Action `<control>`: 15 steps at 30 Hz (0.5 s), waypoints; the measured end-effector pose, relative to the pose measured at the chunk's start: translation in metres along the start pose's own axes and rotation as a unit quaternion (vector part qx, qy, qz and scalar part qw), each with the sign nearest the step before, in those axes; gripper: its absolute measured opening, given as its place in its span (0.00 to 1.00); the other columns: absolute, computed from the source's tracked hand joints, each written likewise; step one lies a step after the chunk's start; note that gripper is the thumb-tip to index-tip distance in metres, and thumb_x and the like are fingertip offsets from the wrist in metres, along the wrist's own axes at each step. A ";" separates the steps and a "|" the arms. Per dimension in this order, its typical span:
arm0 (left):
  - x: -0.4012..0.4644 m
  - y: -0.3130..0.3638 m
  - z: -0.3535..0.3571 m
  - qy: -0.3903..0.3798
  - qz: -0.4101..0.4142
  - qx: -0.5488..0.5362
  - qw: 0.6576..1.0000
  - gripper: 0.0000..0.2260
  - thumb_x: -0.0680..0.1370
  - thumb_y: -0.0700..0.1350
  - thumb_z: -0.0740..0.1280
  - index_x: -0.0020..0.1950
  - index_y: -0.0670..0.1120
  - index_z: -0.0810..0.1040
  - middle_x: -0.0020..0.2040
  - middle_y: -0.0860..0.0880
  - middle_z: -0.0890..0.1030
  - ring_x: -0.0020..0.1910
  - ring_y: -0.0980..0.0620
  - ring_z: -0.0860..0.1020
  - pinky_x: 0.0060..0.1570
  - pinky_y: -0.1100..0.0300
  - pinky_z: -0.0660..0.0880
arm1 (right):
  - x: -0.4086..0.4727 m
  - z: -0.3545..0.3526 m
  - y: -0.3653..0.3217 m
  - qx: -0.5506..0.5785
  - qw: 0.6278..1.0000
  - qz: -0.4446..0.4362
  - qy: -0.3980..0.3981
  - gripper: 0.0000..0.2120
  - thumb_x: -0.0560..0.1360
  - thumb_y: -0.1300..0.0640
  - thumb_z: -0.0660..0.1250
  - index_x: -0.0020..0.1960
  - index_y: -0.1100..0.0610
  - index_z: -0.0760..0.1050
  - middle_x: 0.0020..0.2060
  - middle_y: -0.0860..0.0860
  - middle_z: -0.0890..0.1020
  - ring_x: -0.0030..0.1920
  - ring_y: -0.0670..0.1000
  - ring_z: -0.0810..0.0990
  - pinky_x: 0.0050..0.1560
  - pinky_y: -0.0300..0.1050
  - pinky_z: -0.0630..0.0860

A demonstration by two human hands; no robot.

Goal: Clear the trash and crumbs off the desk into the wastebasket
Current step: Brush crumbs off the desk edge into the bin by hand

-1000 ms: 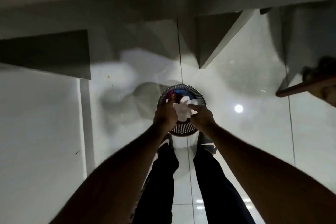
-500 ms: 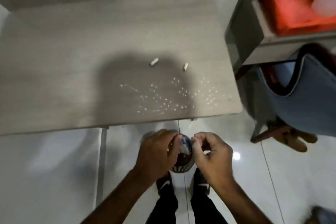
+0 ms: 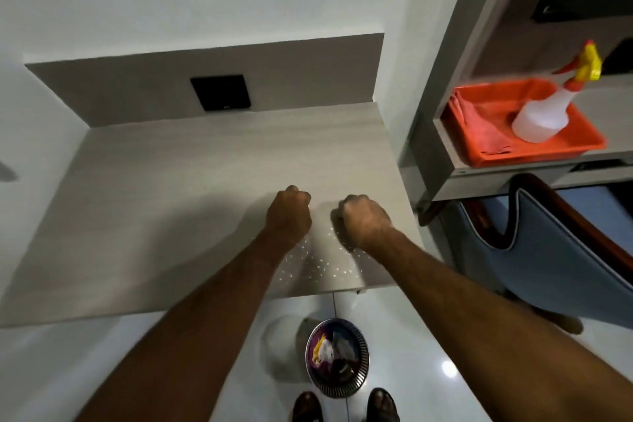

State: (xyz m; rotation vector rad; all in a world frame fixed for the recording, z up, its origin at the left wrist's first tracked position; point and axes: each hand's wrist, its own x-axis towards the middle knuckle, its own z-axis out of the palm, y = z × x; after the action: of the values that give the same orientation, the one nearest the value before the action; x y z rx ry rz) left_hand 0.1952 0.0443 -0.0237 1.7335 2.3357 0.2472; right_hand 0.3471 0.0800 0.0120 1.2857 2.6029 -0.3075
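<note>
Half a second before, both hands were low over the wastebasket; now they had come up onto the desk, and the two small white bits that lay above the crumbs could no longer be seen, because the hands sat right where they had been. Going from left to right, the left hand was curled with its fingers tucked down onto the desk top, and the right hand just beside it was curled the same way. Each looked to be closing on one of the small bits, but the fingers hid them, so nobody could tell if anything was pinched. The crumbs lay as many tiny white dots on the desk between the wrists and the near edge. The wastebasket stood on the floor just below that edge, between the person's feet, with trash already inside. The step in hand looked like picking up the last bits of trash. Next, the hands would likely need to carry those bits back over the wastebasket, and then the crumbs would need sweeping toward the near edge so they fall in and not on the floor.
</note>
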 end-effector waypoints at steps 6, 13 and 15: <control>-0.013 0.010 -0.001 0.029 0.003 -0.031 0.999 0.08 0.74 0.34 0.62 0.47 0.39 0.81 0.50 0.38 0.81 0.51 0.36 0.79 0.48 0.50 0.77 | -0.004 0.010 0.000 0.016 0.999 0.025 0.040 0.09 0.69 0.62 0.75 0.48 0.62 0.81 0.44 0.58 0.81 0.39 0.55 0.78 0.43 0.50 0.83; -0.156 0.029 0.028 0.215 0.064 -0.194 0.955 0.08 0.79 0.38 0.67 0.54 0.39 0.84 0.48 0.43 0.83 0.47 0.46 0.81 0.48 0.56 0.79 | -0.108 0.075 -0.023 0.286 0.909 0.010 0.303 0.10 0.72 0.67 0.70 0.52 0.60 0.83 0.52 0.54 0.85 0.53 0.53 0.81 0.57 0.40 0.76; -0.194 0.027 0.063 0.175 0.060 -0.215 0.959 0.09 0.79 0.40 0.66 0.53 0.40 0.84 0.49 0.44 0.84 0.48 0.47 0.82 0.49 0.57 0.80 | -0.139 0.120 -0.028 0.307 0.891 0.008 0.335 0.11 0.72 0.69 0.70 0.53 0.60 0.84 0.54 0.54 0.84 0.55 0.50 0.80 0.61 0.35 0.73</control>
State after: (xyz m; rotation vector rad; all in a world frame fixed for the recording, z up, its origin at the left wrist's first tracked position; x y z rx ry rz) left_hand 0.2913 -0.1337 -0.0621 1.7094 2.1677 1.0772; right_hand 0.4191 -0.0752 -0.0598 1.8861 3.1996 -0.8821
